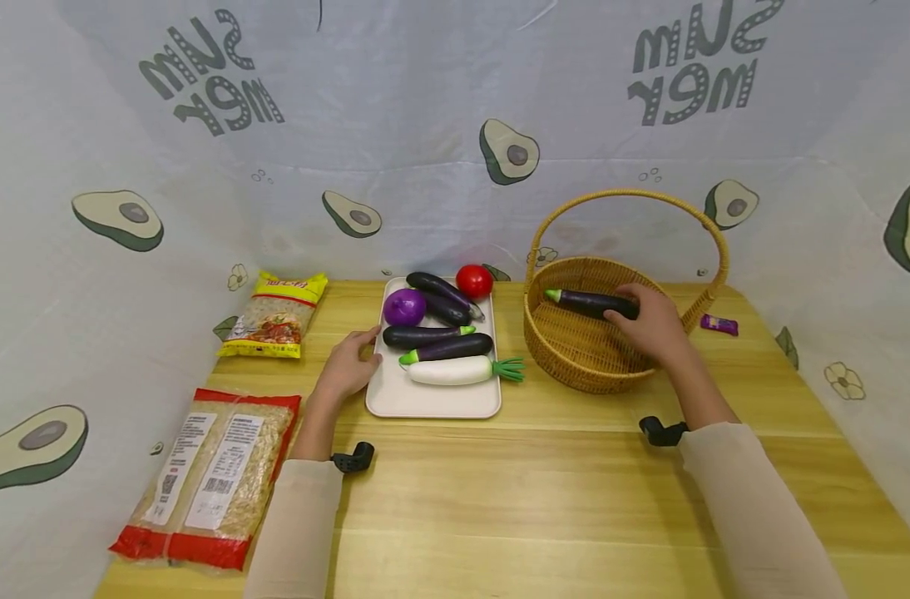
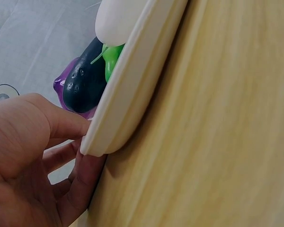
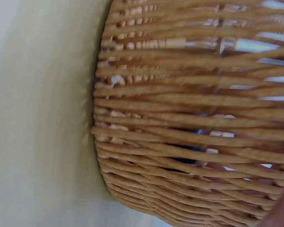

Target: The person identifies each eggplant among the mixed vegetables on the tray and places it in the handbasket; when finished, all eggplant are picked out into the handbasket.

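My right hand [image 1: 648, 323] grips a dark eggplant [image 1: 586, 303] with a green tip, inside the wicker basket [image 1: 575, 372]. In the right wrist view the basket's woven side [image 3: 189, 104] hides most of that hand. At the left edge of a white tray [image 1: 432, 403], my left hand [image 1: 348, 363] pinches the rim, thumb above and fingers below, as the left wrist view shows. On the tray lie several eggplants [image 1: 455, 347], a purple onion [image 1: 404, 308], a red tomato [image 1: 474, 281] and a white radish [image 1: 449, 371], whose green leaves overhang the right edge.
Left of the tray are a yellow food packet [image 1: 271, 316] and a larger red-edged bag [image 1: 208, 474] on the wooden table [image 1: 515, 499]. A small purple packet [image 1: 719, 324] lies right of the basket. The basket's tall handle [image 1: 627, 193] arches over it.
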Demonstrator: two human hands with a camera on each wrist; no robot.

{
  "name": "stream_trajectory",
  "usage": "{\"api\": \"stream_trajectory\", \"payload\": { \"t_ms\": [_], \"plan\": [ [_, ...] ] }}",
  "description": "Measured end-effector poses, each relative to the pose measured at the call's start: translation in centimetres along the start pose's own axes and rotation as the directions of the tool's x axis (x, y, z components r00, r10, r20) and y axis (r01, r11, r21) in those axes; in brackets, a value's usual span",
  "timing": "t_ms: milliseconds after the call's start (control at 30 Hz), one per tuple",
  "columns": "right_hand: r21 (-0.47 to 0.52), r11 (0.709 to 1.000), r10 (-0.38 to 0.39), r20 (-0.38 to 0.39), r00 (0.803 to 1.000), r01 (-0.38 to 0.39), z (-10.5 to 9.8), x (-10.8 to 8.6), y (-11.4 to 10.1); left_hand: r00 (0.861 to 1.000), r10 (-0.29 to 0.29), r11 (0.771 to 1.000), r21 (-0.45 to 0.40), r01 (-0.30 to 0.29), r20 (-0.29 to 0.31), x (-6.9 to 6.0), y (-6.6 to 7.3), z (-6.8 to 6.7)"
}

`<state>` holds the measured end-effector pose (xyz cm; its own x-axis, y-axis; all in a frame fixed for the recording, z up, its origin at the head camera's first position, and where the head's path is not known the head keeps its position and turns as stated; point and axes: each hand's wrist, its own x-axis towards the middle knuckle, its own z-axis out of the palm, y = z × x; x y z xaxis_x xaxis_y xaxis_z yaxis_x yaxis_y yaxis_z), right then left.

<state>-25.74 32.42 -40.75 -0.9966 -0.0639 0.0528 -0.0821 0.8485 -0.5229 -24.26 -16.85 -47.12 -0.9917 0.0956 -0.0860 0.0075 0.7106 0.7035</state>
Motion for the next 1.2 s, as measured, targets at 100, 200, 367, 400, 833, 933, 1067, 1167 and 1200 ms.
{"api": "stream_trajectory", "payload": {
  "t_ms": [100, 200, 367, 400, 833, 933, 1067, 1167, 1200],
  "plan": [
    [0.029, 0.999, -0.022, -0.010, 1.000, 0.022, 0.0, -0.9, -0.8, 1.000, -0.001, 1.000, -0.006, 0.001, -0.007, 0.0, -0.1, 0.0],
    [0.075, 0.997, -0.034, -0.014, 0.999, 0.035, 0.1, -1.7, -1.6, 1.000, 0.004, 1.000, -0.008, -0.004, -0.012, 0.0, -0.1, 0.0],
    [0.156, 0.985, -0.062, -0.035, 0.997, 0.066, 0.7, -2.8, -3.0, 1.000, -0.001, 1.000, -0.015, 0.001, -0.008, 0.0, 0.0, 0.0],
    [0.168, 0.983, -0.071, -0.037, 0.997, 0.076, 0.9, -2.9, -3.3, 1.000, -0.001, 1.000, -0.015, 0.001, -0.007, -0.1, -0.1, 0.0],
    [0.275, 0.945, -0.186, 0.005, 0.983, 0.178, 3.1, -3.8, -8.3, 1.000, 0.006, 1.000, -0.018, -0.006, -0.011, -0.1, -0.1, -0.1],
    [0.310, 0.930, -0.209, 0.006, 0.978, 0.197, 3.7, -3.9, -9.6, 1.000, 0.010, 1.000, -0.014, -0.010, -0.009, 0.0, -0.1, -0.2],
    [0.354, 0.908, -0.240, 0.005, 0.971, 0.223, 4.8, -3.8, -10.9, 1.000, 0.015, 1.000, -0.006, -0.015, -0.004, 0.0, -0.1, -0.1],
    [0.386, 0.896, -0.250, 0.026, 0.968, 0.221, 5.7, -3.6, -11.7, 1.000, 0.018, 1.000, -0.007, -0.018, -0.005, 0.0, -0.1, -0.1],
    [0.402, 0.890, -0.250, 0.037, 0.967, 0.215, 6.0, -3.5, -11.9, 1.000, 0.018, 1.000, -0.009, -0.018, -0.006, 0.0, -0.1, -0.1]
  ]
}}
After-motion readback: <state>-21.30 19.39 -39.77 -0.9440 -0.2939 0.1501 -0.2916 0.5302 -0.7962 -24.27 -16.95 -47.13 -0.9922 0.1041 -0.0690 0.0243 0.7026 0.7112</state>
